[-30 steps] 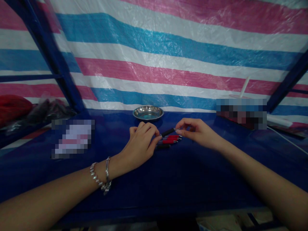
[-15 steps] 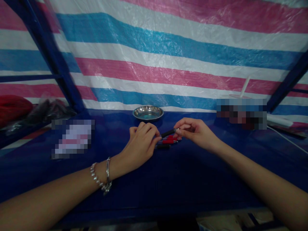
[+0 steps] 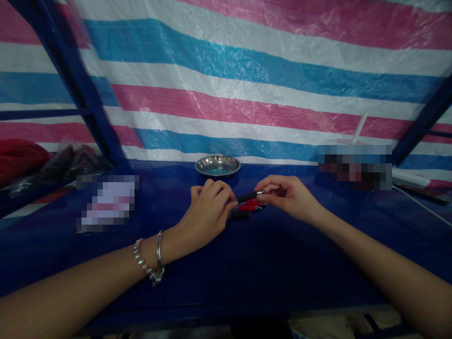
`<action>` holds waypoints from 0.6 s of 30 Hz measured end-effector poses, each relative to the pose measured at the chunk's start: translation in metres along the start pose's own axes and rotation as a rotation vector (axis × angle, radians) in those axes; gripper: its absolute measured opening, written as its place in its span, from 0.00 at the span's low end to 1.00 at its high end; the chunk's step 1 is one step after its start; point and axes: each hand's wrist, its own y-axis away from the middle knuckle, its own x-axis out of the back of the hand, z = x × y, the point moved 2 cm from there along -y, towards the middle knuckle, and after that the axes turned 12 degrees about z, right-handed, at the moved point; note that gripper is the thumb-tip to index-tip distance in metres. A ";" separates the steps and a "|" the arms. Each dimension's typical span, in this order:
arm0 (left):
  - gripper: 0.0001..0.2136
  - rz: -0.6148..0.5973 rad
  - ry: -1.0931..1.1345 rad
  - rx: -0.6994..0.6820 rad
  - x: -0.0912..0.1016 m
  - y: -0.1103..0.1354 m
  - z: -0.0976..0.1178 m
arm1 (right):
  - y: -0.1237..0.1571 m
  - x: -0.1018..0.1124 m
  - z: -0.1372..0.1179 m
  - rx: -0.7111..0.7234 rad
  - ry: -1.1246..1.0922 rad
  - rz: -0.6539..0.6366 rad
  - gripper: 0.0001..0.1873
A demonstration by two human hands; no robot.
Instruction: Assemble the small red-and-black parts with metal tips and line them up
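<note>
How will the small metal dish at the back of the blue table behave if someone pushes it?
The metal dish looks thin and shallow, so it is probably light and stiff. Its wide, low shape suggests it would slide on the table rather than tip. Its shiny surface may be slippery to pinch.

Left hand, right hand: fingertips pinched.

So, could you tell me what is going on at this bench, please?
A person holds a black pen between both hands: the left hand grips one end and the right hand the other, just above a few red pens lying on the blue table. A small metal dish sits behind, by the striped tarp.
</note>
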 end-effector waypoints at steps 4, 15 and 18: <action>0.04 -0.014 0.004 0.000 0.000 0.000 0.001 | 0.000 0.000 0.000 -0.003 0.012 0.009 0.08; 0.04 -0.014 -0.005 -0.003 0.000 0.000 0.001 | 0.000 0.000 0.004 0.053 0.106 -0.051 0.15; 0.04 -0.013 0.002 -0.012 0.001 0.000 0.002 | 0.000 -0.002 0.005 0.008 -0.001 -0.038 0.11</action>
